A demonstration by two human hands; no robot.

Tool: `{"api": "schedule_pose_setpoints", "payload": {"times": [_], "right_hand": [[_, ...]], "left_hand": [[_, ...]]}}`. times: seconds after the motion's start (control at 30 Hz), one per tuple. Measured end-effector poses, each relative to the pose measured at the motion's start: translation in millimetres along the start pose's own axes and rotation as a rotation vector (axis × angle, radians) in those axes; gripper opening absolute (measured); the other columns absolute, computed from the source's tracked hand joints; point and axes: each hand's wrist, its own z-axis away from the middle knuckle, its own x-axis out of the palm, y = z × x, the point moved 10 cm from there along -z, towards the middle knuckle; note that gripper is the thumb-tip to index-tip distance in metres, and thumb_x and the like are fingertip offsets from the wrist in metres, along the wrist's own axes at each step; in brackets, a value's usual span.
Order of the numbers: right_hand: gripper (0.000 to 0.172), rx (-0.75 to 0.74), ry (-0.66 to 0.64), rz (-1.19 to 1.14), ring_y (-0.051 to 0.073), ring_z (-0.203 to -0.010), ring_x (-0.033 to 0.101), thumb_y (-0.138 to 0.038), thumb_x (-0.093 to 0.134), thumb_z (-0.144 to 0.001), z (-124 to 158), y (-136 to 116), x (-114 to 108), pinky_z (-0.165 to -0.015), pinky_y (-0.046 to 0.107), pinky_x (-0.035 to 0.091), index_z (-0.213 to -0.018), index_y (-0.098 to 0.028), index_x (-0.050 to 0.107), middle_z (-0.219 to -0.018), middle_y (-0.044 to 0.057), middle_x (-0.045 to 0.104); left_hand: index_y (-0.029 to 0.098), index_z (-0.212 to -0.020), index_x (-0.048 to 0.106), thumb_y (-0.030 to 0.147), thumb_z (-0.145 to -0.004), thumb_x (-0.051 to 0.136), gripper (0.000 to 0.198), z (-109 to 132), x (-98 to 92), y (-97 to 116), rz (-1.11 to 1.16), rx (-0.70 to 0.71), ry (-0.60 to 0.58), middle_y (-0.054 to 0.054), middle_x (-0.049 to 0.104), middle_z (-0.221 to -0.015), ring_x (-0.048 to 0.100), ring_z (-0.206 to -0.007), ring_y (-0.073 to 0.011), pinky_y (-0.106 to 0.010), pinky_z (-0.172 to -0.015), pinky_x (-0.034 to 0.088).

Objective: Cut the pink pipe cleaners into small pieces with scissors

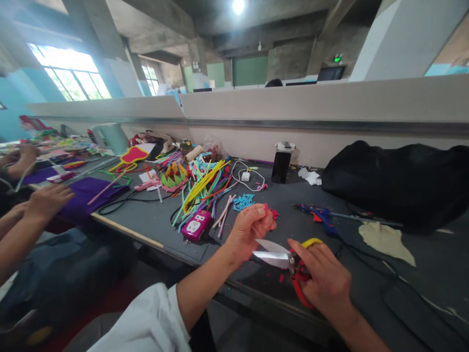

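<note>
My left hand (251, 227) is closed in a pinch, and a bit of pink pipe cleaner (266, 207) shows at its fingertips. Around the handles of a pair of scissors (274, 255), red and yellow, my right hand (328, 278) is wrapped. The blades stand apart and point left, just below my left hand. Behind that hand lie a heap of short blue pieces (244, 201) and some short pinkish-red pieces (274, 214), partly hidden by my fingers.
Long coloured pipe cleaners (205, 188) are piled left of centre, behind a purple box (197, 226). A blue glue gun (324, 219), its cord, a beige scrap (386, 239) and a black bag (395, 186) lie right. A dark cup (281, 165) stands behind. Another person's hand (49, 200) is at left.
</note>
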Motion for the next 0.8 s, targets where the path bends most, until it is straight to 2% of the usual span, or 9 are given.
{"api": "schedule_pose_setpoints", "payload": {"times": [0.13,0.23,0.33,0.43,0.5,0.6,0.67,0.73,0.8], "right_hand": [[0.044,0.096,0.058,-0.115,0.020,-0.080,0.062,-0.014,0.053,-0.084,0,9,-4,-0.076,0.036,0.051,-0.127,-0.021,0.051,-0.094,0.006,0.068],[0.039,0.205,0.109,-0.171,0.020,-0.085,0.063,-0.021,0.057,-0.086,3,17,-8,-0.078,0.036,0.052,-0.124,-0.023,0.053,-0.101,0.006,0.067],[0.038,0.315,0.126,-0.212,0.021,-0.092,0.063,-0.027,0.058,-0.087,5,27,-9,-0.084,0.038,0.051,-0.124,-0.024,0.052,-0.105,0.006,0.066],[0.039,0.338,0.104,-0.243,0.022,-0.101,0.062,-0.029,0.059,-0.087,6,30,-5,-0.092,0.040,0.049,-0.126,-0.024,0.051,-0.110,0.006,0.065],[0.037,0.334,0.079,-0.239,0.021,-0.101,0.063,-0.028,0.058,-0.088,7,30,-2,-0.092,0.038,0.049,-0.125,-0.025,0.052,-0.108,0.005,0.066],[0.033,0.350,0.064,-0.196,0.019,-0.091,0.066,-0.029,0.056,-0.089,8,31,0,-0.084,0.034,0.053,-0.122,-0.026,0.055,-0.104,0.004,0.067],[0.030,0.377,0.063,-0.173,0.017,-0.086,0.068,-0.030,0.055,-0.090,9,33,1,-0.080,0.031,0.054,-0.119,-0.025,0.056,-0.103,0.004,0.068],[0.030,0.409,0.079,-0.145,0.017,-0.086,0.069,-0.031,0.053,-0.090,9,37,-1,-0.080,0.030,0.054,-0.118,-0.023,0.058,-0.105,0.005,0.069],[0.032,0.461,0.095,-0.131,0.018,-0.089,0.069,-0.033,0.053,-0.089,10,43,-2,-0.081,0.031,0.055,-0.118,-0.020,0.058,-0.108,0.007,0.069]], "left_hand": [[0.016,-0.059,0.052,0.024,-0.068,0.068,0.021,-3,-3.8,-9,-0.060,-0.059,-0.050,0.005,0.041,-0.052,0.038,-0.050,-0.0073,-0.024,-0.057,0.036],[0.014,-0.063,0.062,0.021,-0.061,0.070,0.011,0,-13.0,-33,-0.242,-0.247,-0.054,0.003,0.050,-0.053,0.042,-0.049,-0.0072,-0.023,-0.055,0.036],[0.013,-0.063,0.066,0.019,-0.056,0.070,0.010,8,-18.9,-60,-0.411,-0.448,-0.100,0.000,0.057,-0.055,0.047,-0.049,-0.0082,-0.023,-0.052,0.034],[0.013,-0.064,0.069,0.019,-0.056,0.070,0.010,15,-18.0,-76,-0.457,-0.544,-0.167,0.000,0.060,-0.056,0.049,-0.049,-0.0088,-0.023,-0.051,0.035],[0.013,-0.064,0.069,0.019,-0.056,0.069,0.010,16,-19.5,-82,-0.460,-0.562,-0.174,0.000,0.061,-0.057,0.050,-0.050,-0.0084,-0.023,-0.053,0.037],[0.013,-0.064,0.069,0.019,-0.056,0.068,0.010,15,-22.6,-87,-0.476,-0.571,-0.172,0.001,0.059,-0.056,0.049,-0.049,-0.0082,-0.023,-0.053,0.038],[0.014,-0.065,0.068,0.022,-0.059,0.068,0.011,13,-22.5,-85,-0.527,-0.523,-0.172,0.000,0.059,-0.058,0.049,-0.051,-0.0090,-0.023,-0.054,0.038],[0.014,-0.065,0.067,0.024,-0.062,0.069,0.011,6,-18.4,-70,-0.654,-0.364,-0.169,-0.001,0.060,-0.061,0.050,-0.055,-0.0102,-0.023,-0.057,0.038],[0.016,-0.068,0.067,0.024,-0.066,0.067,0.008,3,-7.7,-48,-0.865,-0.140,-0.189,-0.001,0.061,-0.063,0.051,-0.058,-0.0115,-0.023,-0.059,0.039]]}}
